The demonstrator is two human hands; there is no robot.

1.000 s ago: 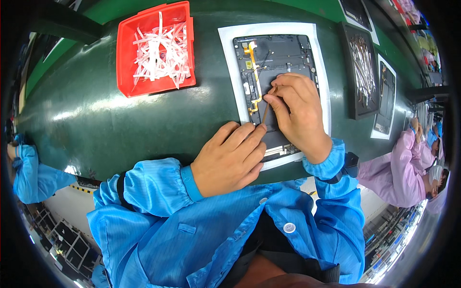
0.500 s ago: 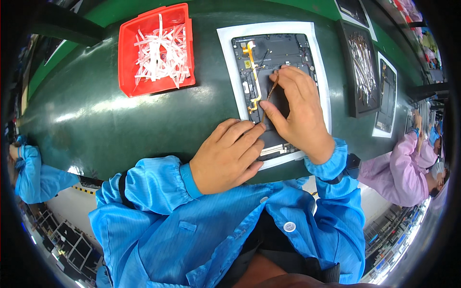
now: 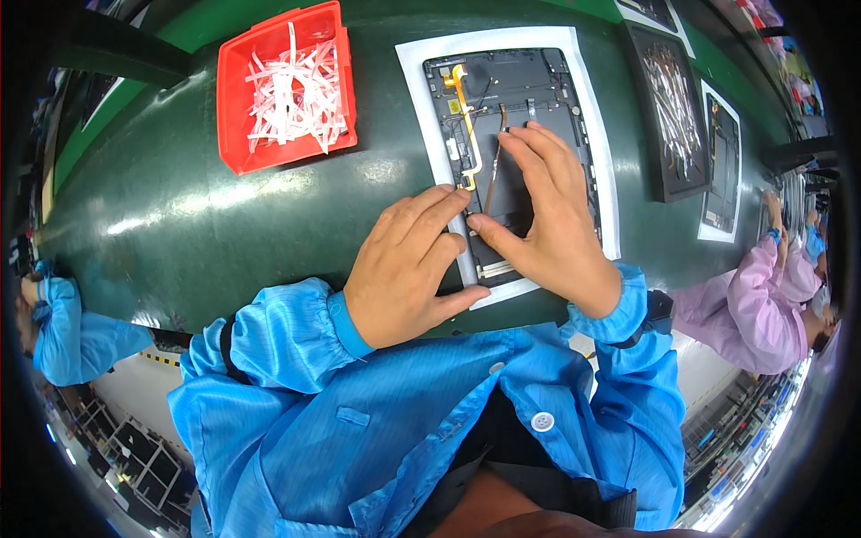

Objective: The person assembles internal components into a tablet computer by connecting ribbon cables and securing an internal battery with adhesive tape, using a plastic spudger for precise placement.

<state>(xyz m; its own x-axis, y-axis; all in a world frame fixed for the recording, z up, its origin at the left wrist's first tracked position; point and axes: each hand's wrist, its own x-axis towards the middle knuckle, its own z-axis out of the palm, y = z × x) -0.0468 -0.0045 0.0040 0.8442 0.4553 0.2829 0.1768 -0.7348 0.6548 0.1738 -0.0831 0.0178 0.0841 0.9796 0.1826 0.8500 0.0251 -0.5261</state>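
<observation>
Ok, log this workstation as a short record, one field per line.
Left hand: fingertips at the left edge of the opened tablet housing
Right hand: fingers and thumb at a thin brown flex strip
Housing: black, on a white sheet; orange-yellow flex cable along its left side
Left container: red bin with white strips
Right container: black tray with silvery strips
Surface: dark green table

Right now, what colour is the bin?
Red; the bin shows best in the head view.
</observation>
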